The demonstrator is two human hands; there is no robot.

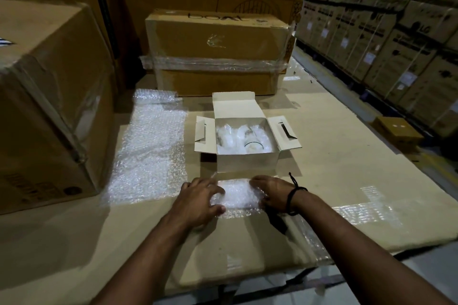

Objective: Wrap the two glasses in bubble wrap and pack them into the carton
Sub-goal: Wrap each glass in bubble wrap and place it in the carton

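Fingers (pixel 213 189) of the left hand (pixel 200 195) curl over one end of a bubble-wrap bundle (pixel 238 194), thumb tucked beneath, while the right hand (pixel 270 193) clasps the other end, a two-ended hold that looks meant to stop the wrap springing loose. The bundle lies on a flattened cardboard sheet (pixel 334 161), its long axis running 9 to 3 o'clock; whether a glass is rolled inside cannot be told through the wrap. Just beyond it at 12 o'clock sits the white carton (pixel 245 164), all flaps folded back, probably so that nothing blocks the drop in. Inside are wrapped shapes, among them a glass (pixel 251 142) lying with its long axis roughly 12 to 6 and its rim towards 6 o'clock. At 10 o'clock a spare sheet of bubble wrap (pixel 151 151) is spread flat, within reach of the left hand. A large brown box (pixel 49 96) stands at 9 o'clock, a film-banded box (pixel 215 57) at 12 behind the carton, a small brown box (pixel 396 131) at 2, and stacked cartons (pixel 396 39) fill the far side at 1 to 2 o'clock. A dark cord (pixel 293 195) circles the right wrist.
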